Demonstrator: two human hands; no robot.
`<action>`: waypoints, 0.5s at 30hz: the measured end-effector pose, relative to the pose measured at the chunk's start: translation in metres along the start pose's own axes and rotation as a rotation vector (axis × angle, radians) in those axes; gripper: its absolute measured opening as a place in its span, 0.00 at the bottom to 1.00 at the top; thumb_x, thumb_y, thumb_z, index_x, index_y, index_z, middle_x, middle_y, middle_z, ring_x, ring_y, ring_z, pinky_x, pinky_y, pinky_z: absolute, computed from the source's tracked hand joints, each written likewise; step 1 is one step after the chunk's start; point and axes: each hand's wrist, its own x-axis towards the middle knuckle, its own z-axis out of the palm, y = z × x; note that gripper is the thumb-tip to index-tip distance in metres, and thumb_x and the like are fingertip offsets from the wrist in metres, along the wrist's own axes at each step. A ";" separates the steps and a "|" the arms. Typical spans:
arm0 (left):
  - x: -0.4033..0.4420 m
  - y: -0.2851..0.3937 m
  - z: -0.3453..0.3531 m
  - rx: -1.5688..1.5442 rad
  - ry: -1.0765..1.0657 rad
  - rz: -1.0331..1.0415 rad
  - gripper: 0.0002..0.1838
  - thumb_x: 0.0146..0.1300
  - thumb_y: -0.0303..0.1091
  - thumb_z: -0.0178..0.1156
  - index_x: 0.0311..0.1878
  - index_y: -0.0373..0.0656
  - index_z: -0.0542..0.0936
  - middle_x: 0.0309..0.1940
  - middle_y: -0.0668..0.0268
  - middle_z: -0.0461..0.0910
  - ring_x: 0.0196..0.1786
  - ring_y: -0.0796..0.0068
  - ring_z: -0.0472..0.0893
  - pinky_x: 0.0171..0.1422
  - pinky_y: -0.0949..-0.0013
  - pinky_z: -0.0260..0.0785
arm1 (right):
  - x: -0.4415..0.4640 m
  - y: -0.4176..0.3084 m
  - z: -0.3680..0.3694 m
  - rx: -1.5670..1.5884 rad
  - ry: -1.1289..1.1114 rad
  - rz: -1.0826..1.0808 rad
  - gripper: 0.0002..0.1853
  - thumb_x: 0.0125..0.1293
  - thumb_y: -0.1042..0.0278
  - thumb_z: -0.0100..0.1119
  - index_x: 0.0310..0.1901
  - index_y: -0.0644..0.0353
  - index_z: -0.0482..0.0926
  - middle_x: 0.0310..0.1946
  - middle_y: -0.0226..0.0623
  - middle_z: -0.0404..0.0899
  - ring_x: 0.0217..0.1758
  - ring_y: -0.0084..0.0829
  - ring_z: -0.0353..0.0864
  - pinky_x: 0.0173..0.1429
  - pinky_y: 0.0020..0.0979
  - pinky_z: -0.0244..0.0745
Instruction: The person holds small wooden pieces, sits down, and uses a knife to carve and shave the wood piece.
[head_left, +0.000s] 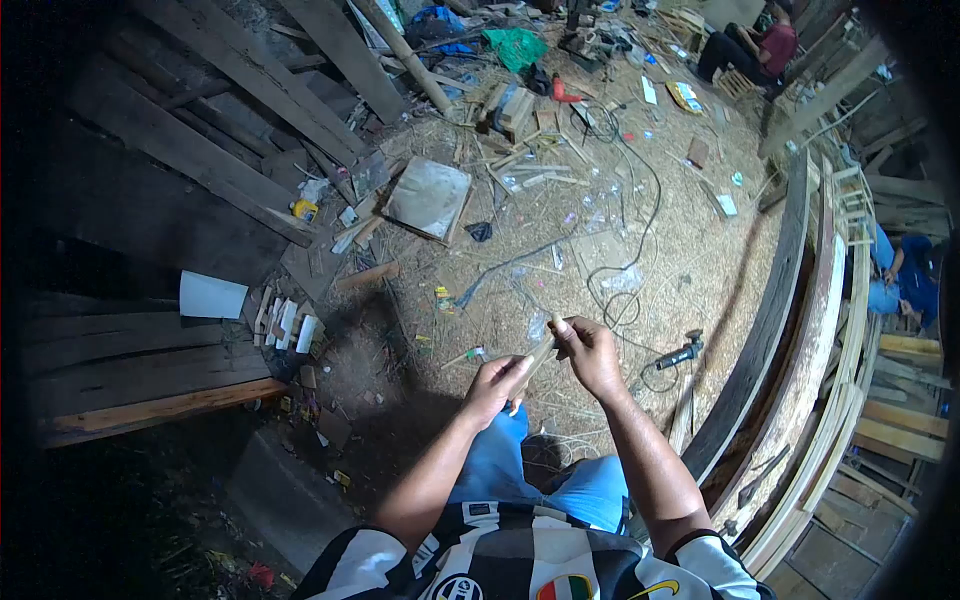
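Your left hand (pixel 494 390), right hand (pixel 592 358) grip wooden piece (pixel 542 353), handling seemingly unfinished; black tool (pixel 680 353) untouched, right of hands.

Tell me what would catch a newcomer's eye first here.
Probably the strip of wood at the centre of the view, held between the left hand and the right hand. Next, the bright green crumpled sheet at the top middle stands out against the litter-strewn floor. A black power tool lying to the right of the hands would likely follow.
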 end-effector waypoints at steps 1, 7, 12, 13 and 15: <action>-0.002 -0.002 0.008 -0.001 0.004 -0.008 0.16 0.72 0.47 0.58 0.45 0.42 0.79 0.22 0.73 0.73 0.17 0.85 0.70 0.18 0.77 0.61 | -0.005 0.000 -0.006 0.011 0.002 -0.004 0.20 0.76 0.56 0.53 0.52 0.67 0.82 0.28 0.37 0.81 0.30 0.22 0.79 0.40 0.27 0.78; 0.037 0.093 -0.025 -0.023 0.132 0.122 0.17 0.75 0.46 0.53 0.42 0.40 0.79 0.19 0.73 0.71 0.17 0.84 0.70 0.20 0.77 0.63 | 0.074 -0.076 0.022 0.346 -0.016 -0.085 0.22 0.77 0.54 0.49 0.56 0.67 0.79 0.36 0.37 0.82 0.35 0.24 0.81 0.43 0.28 0.80; 0.070 0.124 -0.012 -0.063 0.145 0.148 0.22 0.76 0.48 0.50 0.52 0.36 0.80 0.22 0.72 0.73 0.18 0.84 0.71 0.21 0.77 0.65 | 0.118 -0.102 -0.003 0.410 -0.114 -0.111 0.22 0.77 0.55 0.49 0.57 0.68 0.78 0.40 0.39 0.84 0.39 0.25 0.83 0.45 0.29 0.81; 0.079 0.133 -0.008 -0.057 0.146 0.156 0.22 0.76 0.48 0.50 0.52 0.36 0.80 0.22 0.72 0.73 0.18 0.84 0.71 0.21 0.77 0.65 | 0.126 -0.108 -0.010 0.383 -0.140 -0.136 0.22 0.77 0.55 0.49 0.57 0.68 0.78 0.39 0.39 0.84 0.39 0.25 0.83 0.45 0.29 0.81; 0.094 0.151 0.005 -0.106 0.101 0.187 0.23 0.76 0.49 0.50 0.52 0.36 0.80 0.23 0.72 0.73 0.18 0.84 0.71 0.21 0.77 0.65 | 0.142 -0.117 -0.024 0.345 -0.135 -0.171 0.21 0.77 0.56 0.49 0.57 0.68 0.78 0.37 0.38 0.84 0.38 0.25 0.83 0.44 0.28 0.81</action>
